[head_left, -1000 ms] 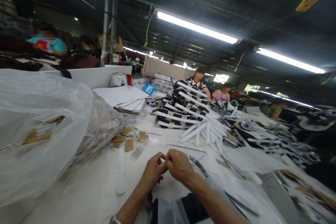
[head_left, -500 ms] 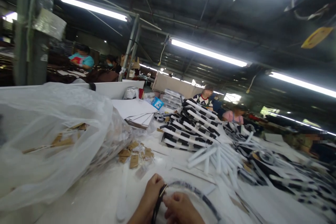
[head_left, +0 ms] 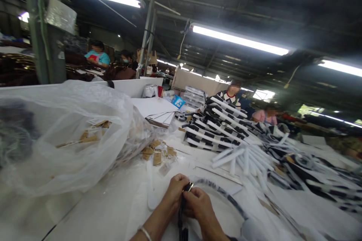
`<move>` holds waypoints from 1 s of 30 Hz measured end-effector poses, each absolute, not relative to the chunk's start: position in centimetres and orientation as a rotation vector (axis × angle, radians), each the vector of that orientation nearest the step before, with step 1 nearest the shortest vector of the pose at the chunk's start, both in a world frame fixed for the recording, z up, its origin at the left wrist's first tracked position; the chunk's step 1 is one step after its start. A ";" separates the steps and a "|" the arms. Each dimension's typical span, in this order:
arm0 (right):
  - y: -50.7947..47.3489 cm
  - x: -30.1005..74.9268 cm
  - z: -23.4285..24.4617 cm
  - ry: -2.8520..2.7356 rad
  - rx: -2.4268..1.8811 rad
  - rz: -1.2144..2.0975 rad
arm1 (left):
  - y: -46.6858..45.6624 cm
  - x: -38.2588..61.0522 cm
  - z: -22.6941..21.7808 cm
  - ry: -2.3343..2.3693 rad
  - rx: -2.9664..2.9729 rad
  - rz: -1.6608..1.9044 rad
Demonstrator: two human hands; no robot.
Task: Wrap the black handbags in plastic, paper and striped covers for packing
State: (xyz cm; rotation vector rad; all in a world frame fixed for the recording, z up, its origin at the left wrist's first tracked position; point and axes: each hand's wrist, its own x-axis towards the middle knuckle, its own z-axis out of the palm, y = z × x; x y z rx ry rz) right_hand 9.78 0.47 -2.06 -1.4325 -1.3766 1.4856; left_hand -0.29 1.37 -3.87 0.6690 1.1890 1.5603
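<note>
My left hand [head_left: 174, 192] and my right hand [head_left: 198, 205] meet low in the middle of the head view, both pinched shut on the end of a thin dark strap [head_left: 220, 192]. A small metal piece shows between the fingertips. From there the strap curves away to the right over the white table [head_left: 107, 211], and another part hangs down between my wrists. A white shoehorn-like strip [head_left: 151, 186] lies just left of my left hand.
A big clear plastic bag [head_left: 65, 139] with brown tags fills the left. Loose brown tags [head_left: 158, 152] lie beyond my hands. A stack of black-and-white striped items [head_left: 217, 128] and white strips [head_left: 240, 156] stands ahead. Other people work at the far tables.
The camera tilted up and then partly back down. My hands stayed pinched together on the strap, and its curved loop to the right has come into view.
</note>
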 end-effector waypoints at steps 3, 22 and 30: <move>-0.2 10.0 -1.1 -1.326 -1.402 1.502 | 1.1 -0.9 -3.3 1.215 0.753 1.467; -0.1 12.7 -0.2 -1.281 -1.348 1.620 | -1.5 -1.7 -0.3 1.540 1.475 1.278; 0.1 13.0 1.6 -1.303 -1.348 1.608 | -0.7 -2.4 -0.9 1.395 1.380 1.006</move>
